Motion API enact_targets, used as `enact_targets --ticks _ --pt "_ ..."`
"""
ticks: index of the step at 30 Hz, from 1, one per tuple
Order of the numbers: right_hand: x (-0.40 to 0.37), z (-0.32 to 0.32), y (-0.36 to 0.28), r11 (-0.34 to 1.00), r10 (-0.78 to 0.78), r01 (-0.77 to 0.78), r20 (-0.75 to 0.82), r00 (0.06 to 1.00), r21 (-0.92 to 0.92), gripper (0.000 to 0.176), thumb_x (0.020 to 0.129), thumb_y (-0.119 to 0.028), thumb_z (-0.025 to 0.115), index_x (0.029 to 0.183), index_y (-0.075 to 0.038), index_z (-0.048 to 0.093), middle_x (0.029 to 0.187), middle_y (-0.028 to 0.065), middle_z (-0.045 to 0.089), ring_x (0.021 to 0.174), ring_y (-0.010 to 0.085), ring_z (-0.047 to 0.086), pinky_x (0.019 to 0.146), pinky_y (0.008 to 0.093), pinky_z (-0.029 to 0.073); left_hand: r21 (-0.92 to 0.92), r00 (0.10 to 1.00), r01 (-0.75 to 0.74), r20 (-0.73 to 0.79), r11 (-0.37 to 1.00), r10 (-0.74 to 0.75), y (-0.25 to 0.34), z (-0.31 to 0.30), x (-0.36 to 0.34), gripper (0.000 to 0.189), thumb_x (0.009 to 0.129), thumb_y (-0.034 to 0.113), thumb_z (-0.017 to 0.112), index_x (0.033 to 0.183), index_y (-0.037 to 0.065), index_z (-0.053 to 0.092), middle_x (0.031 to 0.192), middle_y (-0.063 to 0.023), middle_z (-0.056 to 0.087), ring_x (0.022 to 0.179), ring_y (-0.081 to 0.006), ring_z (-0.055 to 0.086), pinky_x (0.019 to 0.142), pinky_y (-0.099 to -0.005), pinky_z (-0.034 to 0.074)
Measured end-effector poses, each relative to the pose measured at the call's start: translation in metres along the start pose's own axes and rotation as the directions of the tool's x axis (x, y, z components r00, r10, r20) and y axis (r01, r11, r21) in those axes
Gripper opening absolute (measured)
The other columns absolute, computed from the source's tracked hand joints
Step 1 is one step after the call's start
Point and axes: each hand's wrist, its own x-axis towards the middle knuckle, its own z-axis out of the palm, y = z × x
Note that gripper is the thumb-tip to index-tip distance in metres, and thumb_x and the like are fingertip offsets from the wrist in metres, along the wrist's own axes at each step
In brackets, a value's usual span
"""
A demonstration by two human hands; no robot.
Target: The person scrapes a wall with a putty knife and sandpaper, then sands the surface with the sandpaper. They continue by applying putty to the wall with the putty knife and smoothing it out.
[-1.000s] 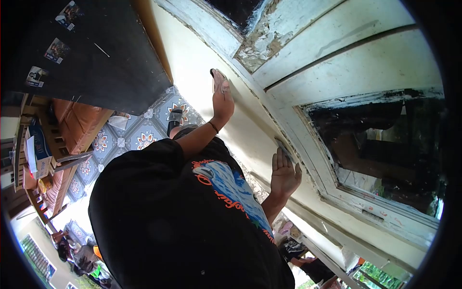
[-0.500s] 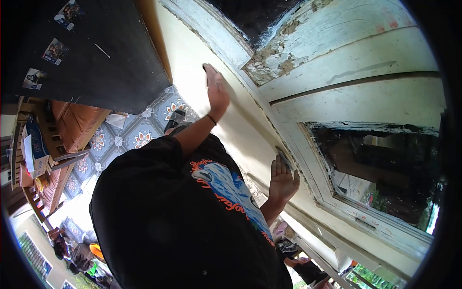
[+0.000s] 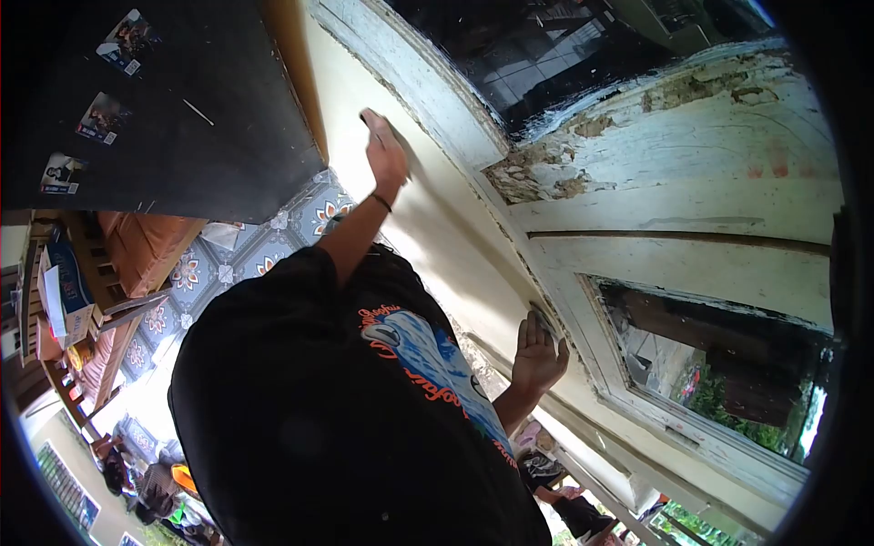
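My left hand, with a dark band on the wrist, reaches to the far part of the cream wall panel. Its fingers press a dark flat pad against the panel; little of the pad shows. Farther right, my right hand lies close to the wall beside the window frame. Fingers extended together, it covers most of a second dark flat pad at the panel's edge. What either pad is made of cannot be told.
Peeling pale window woodwork surrounds dark glass panes. A black door bears several small pictures. On the patterned tile floor stands a wooden seat with orange cushions, and a box rests there. Other people are at lower left.
My left hand has slid up and left along the panel with its pad. My right hand sits slightly lower in view. The view has shifted, bringing more of the upper window pane into sight.
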Motion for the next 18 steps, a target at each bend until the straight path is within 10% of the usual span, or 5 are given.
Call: enact_targets --ticks 3,10,13,15,18 --pt "0.0 0.004 0.006 0.997 -0.049 0.046 -0.062 0.997 -0.054 0.039 0.084 -0.027 0.049 0.106 0.006 0.047 0.115 0.0261 0.05 0.118 0.037 0.042 0.1 0.0474 0.036 -0.002 0.97 0.239 0.049 0.971 -0.239 -0.002 -0.022 0.07 0.066 0.095 0.044 0.025 0.135 -0.008 0.019 0.139 -0.0252 0.026 0.129 -0.0311 0.029 0.105 -0.0286 0.023" --pt "0.008 0.008 0.015 0.985 -0.137 0.106 -0.245 0.96 -0.137 0.041 0.081 -0.027 0.051 0.108 0.004 0.045 0.113 0.0243 0.052 0.11 0.0366 0.051 0.093 0.0461 0.043 0.069 0.975 -0.193 0.125 0.979 0.184 0.002 -0.015 -0.007 0.061 0.096 0.039 0.025 0.136 -0.007 0.017 0.142 -0.0227 0.021 0.133 -0.0279 0.019 0.108 -0.028 0.016" --pt "0.009 0.008 0.014 0.986 -0.137 0.104 -0.268 0.954 -0.134 0.038 0.081 -0.024 0.051 0.106 0.004 0.045 0.111 0.0255 0.052 0.109 0.0367 0.052 0.091 0.0468 0.044 0.057 0.998 0.025 0.058 0.998 -0.029 0.0 -0.02 0.054 0.061 0.096 0.04 0.025 0.135 -0.006 0.02 0.141 -0.0223 0.023 0.133 -0.0285 0.021 0.108 -0.0282 0.017" --pt "0.01 0.012 0.019 0.978 -0.176 0.136 -0.273 0.946 -0.161 0.036 0.081 -0.023 0.051 0.105 0.004 0.045 0.11 0.0264 0.053 0.106 0.0365 0.053 0.089 0.0469 0.046 0.099 0.983 -0.152 -0.092 0.983 0.161 0.002 -0.024 0.11 0.062 0.095 0.042 0.025 0.134 -0.006 0.023 0.14 -0.0221 0.025 0.131 -0.0302 0.024 0.107 -0.0292 0.019" --pt "0.01 0.017 0.031 0.961 -0.235 0.174 -0.303 0.923 -0.213 0.033 0.081 -0.02 0.049 0.104 0.003 0.045 0.107 0.0276 0.053 0.1 0.0358 0.056 0.087 0.0468 0.047 0.134 0.996 -0.052 -0.072 0.99 0.062 0.028 -0.042 0.158 0.066 0.094 0.046 0.025 0.134 -0.007 0.024 0.139 -0.0243 0.025 0.13 -0.0315 0.026 0.107 -0.0301 0.02"
